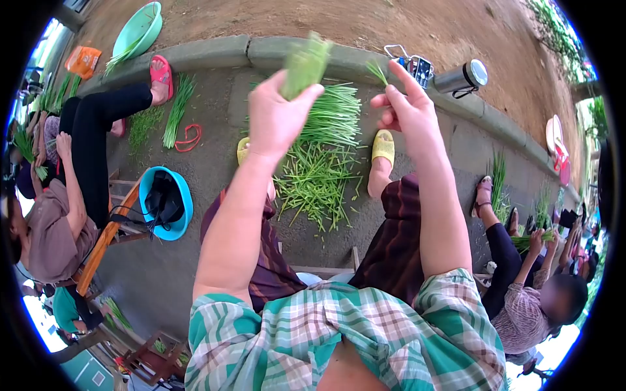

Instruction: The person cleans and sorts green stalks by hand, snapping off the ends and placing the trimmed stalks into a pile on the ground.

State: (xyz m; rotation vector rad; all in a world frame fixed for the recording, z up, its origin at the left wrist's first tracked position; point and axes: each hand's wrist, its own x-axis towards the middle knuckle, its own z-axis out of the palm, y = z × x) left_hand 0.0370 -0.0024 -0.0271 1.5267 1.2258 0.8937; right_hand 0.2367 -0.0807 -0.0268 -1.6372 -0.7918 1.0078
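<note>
My left hand point(280, 120) is closed around a bunch of thin green stalks point(308, 64), blurred by motion and held upright. They look like garlic chives or scapes. My right hand point(407, 104) pinches a few short green stalk tips point(377, 73) between thumb and fingers, apart from the bunch. Below, on the ground between my feet, lies a pile of long green stalks point(332, 114) set side by side. Nearer to me is a scattered heap of short cut pieces point(316, 182).
A concrete curb point(208, 53) runs across the far side, with a metal flask point(462, 76) on it. To the left are a blue basin point(184, 202), a red cord point(189, 138) and a seated person point(62, 221). Another person point(521, 319) sits at right, holding stalks.
</note>
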